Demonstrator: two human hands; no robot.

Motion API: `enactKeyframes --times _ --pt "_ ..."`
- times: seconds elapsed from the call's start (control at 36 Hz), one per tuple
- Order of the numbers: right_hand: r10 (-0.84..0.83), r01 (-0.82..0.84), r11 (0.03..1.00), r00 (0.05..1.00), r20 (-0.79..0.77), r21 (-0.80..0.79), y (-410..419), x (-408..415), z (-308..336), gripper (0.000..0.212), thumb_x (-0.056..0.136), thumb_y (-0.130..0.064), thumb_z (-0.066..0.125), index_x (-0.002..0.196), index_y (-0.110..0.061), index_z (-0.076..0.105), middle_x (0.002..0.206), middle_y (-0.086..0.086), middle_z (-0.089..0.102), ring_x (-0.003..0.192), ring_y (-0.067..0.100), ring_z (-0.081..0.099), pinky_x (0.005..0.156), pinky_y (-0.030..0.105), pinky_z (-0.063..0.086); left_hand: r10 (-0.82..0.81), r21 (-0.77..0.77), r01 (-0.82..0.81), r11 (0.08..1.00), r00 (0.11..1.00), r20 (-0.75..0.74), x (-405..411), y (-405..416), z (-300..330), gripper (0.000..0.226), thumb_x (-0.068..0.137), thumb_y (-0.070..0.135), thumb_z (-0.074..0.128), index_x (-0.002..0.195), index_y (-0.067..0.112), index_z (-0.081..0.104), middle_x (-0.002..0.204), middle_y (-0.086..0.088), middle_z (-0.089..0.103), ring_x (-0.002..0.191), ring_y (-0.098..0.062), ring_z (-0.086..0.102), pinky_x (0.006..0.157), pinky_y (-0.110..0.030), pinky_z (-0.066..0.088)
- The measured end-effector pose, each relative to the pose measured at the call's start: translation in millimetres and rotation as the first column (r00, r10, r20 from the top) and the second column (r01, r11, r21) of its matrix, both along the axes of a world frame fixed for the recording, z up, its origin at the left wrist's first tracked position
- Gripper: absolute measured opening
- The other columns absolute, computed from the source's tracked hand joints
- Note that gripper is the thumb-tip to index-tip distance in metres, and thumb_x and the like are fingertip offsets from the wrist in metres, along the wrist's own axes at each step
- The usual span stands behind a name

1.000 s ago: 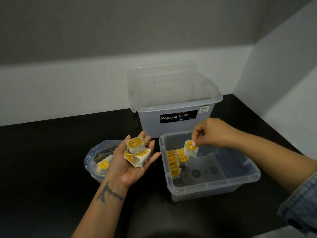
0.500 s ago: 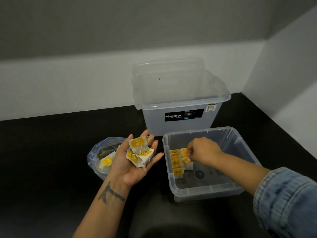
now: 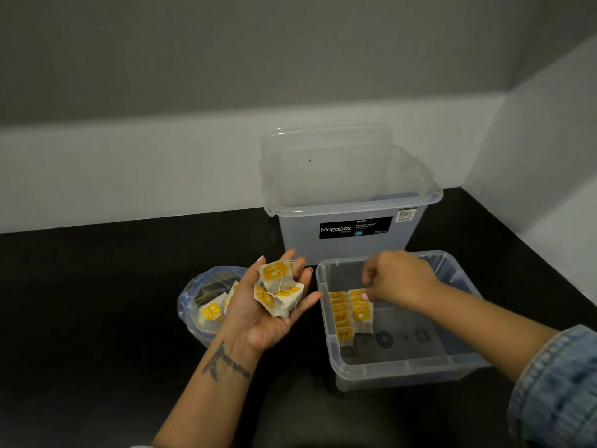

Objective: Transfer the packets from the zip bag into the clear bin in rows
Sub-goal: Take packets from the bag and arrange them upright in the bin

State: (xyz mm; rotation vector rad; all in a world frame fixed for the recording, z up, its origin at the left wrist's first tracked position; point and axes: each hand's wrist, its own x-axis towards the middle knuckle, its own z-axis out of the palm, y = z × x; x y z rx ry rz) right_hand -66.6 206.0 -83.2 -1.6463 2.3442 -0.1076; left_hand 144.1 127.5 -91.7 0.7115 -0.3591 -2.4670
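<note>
Zip bag [image 3: 206,299] lies open on the dark countertop [image 3: 80,318] at the far left of the work area, a blue-tinted clear pouch with at least one yellow-labelled packet [image 3: 211,312] visible inside. Left hand [image 3: 274,305] is raised just right of the bag, palm up, fingers straight and loosely spread; it carries a small pile of packets [image 3: 279,287] with yellow labels and thin strings, resting on the fingers and upper palm. A tattoo [image 3: 223,362] marks the left forearm.

Clear bin [image 3: 403,367] sits right of the left hand. Along its left wall, packets stand in two adjacent rows [image 3: 350,313], yellow labels upward. Right hand [image 3: 399,279] reaches into the bin from the right, over the far end of the second row. Its fingers are curled downward and slightly blurred; whether they pinch a packet cannot be determined. A denim sleeve [image 3: 559,386] covers the right arm near the frame edge.

Behind the bin stands a taller translucent storage box [image 3: 352,221] labelled "Megabox", against the white wall band [image 3: 129,169].
</note>
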Motion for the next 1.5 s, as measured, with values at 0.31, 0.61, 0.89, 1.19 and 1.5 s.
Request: enactKeyframes --times 0.31,0.61,0.89,1.19,1.5 --pt "0.301 -0.204 0.891 0.934 0.191 -0.405 -10 64 83 0.018 0.081 -0.041 0.069 0.097 -0.033 0.068 0.093 -0.016 0.066 0.088 0.002 0.061 0.081 0.03 0.053 -0.05 0.032 0.05 0.998 0.998 -0.026 -6 3 1 0.041 0.093 0.043 0.045 0.103 0.01 0.067 0.09 -0.013 0.072 0.077 -0.025 0.071 0.077 -0.055 0.05" --pt "0.295 -0.284 0.891 0.955 -0.024 -0.353 -16 92 85 0.011 0.088 -0.039 0.062 0.092 -0.031 0.068 0.088 -0.01 0.069 0.081 0.005 0.061 0.071 0.023 0.047 -0.08 0.036 0.081 0.996 0.996 -0.027 -1 4 3 0.04 0.092 0.041 0.047 0.109 0.008 0.064 0.106 -0.014 0.067 0.113 -0.027 0.058 0.078 -0.057 0.05" --pt "0.284 -0.134 0.88 0.917 0.279 -0.456 -5 73 105 0.008 0.082 -0.029 0.071 0.077 -0.031 0.065 0.079 -0.013 0.066 0.076 0.001 0.059 0.071 0.022 0.05 -0.038 0.048 0.04 0.998 0.999 -0.028 1 0 3 0.041 0.094 0.041 0.045 0.095 0.007 0.068 0.086 -0.015 0.072 0.072 -0.026 0.072 0.076 -0.056 0.049" --pt "0.171 0.056 0.883 0.886 0.431 -0.466 23 11 109 0.007 0.078 -0.019 0.075 0.078 -0.023 0.069 0.074 -0.009 0.068 0.066 -0.003 0.061 0.06 0.009 0.048 0.01 0.032 -0.009 0.999 1.0 -0.029 -4 -3 0 0.037 0.093 0.039 0.045 0.106 0.014 0.069 0.109 -0.01 0.07 0.074 -0.025 0.072 0.067 -0.051 0.056" --pt "0.062 -0.06 0.998 0.978 0.198 -0.018 29 -15 17 0.012 0.084 -0.026 0.07 0.079 -0.032 0.061 0.074 -0.013 0.062 0.074 0.001 0.06 0.072 0.019 0.048 0.02 0.022 -0.02 1.0 1.0 -0.016 -8 -1 -3 0.037 0.093 0.04 0.044 0.108 0.015 0.068 0.104 -0.009 0.071 0.074 -0.024 0.072 0.063 -0.049 0.058"
